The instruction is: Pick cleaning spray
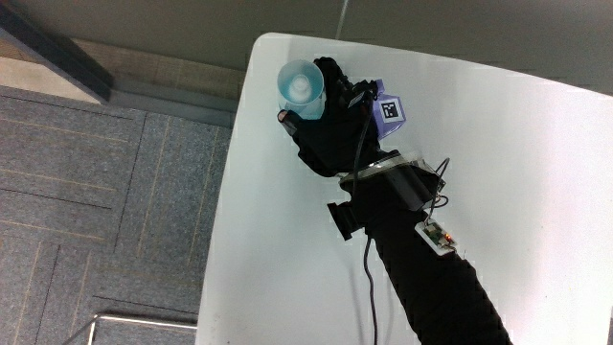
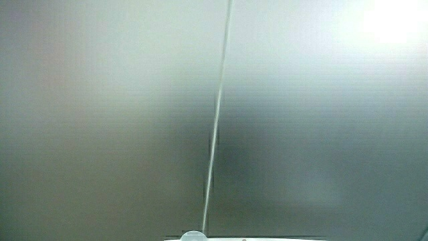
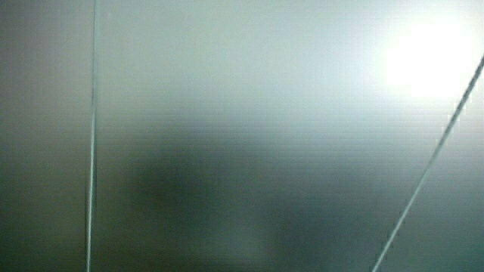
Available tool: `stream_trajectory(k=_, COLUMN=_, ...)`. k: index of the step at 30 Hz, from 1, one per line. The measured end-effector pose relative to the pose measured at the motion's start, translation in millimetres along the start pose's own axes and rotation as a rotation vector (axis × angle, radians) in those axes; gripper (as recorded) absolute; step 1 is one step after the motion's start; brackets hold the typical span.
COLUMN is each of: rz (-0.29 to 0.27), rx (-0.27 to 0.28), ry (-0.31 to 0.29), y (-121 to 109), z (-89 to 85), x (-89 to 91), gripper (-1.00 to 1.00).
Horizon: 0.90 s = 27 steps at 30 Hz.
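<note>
The hand (image 1: 330, 129) seems curled in a grip, its forearm (image 1: 431, 287) stretched toward the person.

A white table (image 1: 517, 172) stands over grey carpet tiles (image 1: 86, 192) (side views show only pale wall).

A white table (image 1: 536, 172) with a rounded corner stands over grey carpet-tiled floor (image 1: 86, 192). At that corner, close to the table's edge, a pale blue cleaning spray (image 1: 299, 86) stands upright, seen from above, with the gloved hand (image 1: 330, 134) wrapped around it and the forearm lying across the surface toward the person. Both side views show only a pale wall.
</note>
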Motion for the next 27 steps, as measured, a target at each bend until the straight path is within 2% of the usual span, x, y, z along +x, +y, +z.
stream_trajectory(k=4, rz=0.007, rx=0.014, ry=-0.009, y=0, z=2.1, x=-0.3, gripper=1.00)
stream_trajectory(k=6, rz=0.002, rx=0.022, ry=-0.015, y=0, z=3.3, x=1.7, gripper=1.00)
stream_trajectory(k=10, rz=0.012, rx=0.034, ry=0.024, y=0, z=3.5, x=-0.7, gripper=1.00)
stream_trajectory(k=13, rz=0.002, rx=0.040, ry=0.016, y=-2, z=6.0, x=-1.4, gripper=1.00)
stream_trajectory(k=15, rz=0.000, rx=0.050, ry=0.026, y=-3, z=10.1, x=5.9, gripper=1.00)
stream_trajectory(k=17, rz=0.014, rx=0.053, ry=0.050, y=-8, z=8.1, x=0.3, gripper=1.00)
stream_trajectory(k=22, rz=0.007, rx=0.056, ry=0.039, y=-15, z=8.9, x=-6.9, gripper=1.00)
stream_trajectory(k=23, rz=0.037, rx=0.052, ry=0.056, y=-14, z=11.0, x=-4.8, gripper=1.00)
stream_trajectory(k=24, rz=0.015, rx=0.060, ry=0.043, y=-16, z=12.5, x=-7.1, gripper=1.00)
stream_trajectory(k=25, rz=0.010, rx=0.056, ry=0.072, y=-20, z=10.2, x=-16.4, gripper=1.00)
stream_trajectory(k=27, rz=-0.005, rx=0.058, ry=0.062, y=-25, z=13.2, x=-19.0, gripper=1.00)
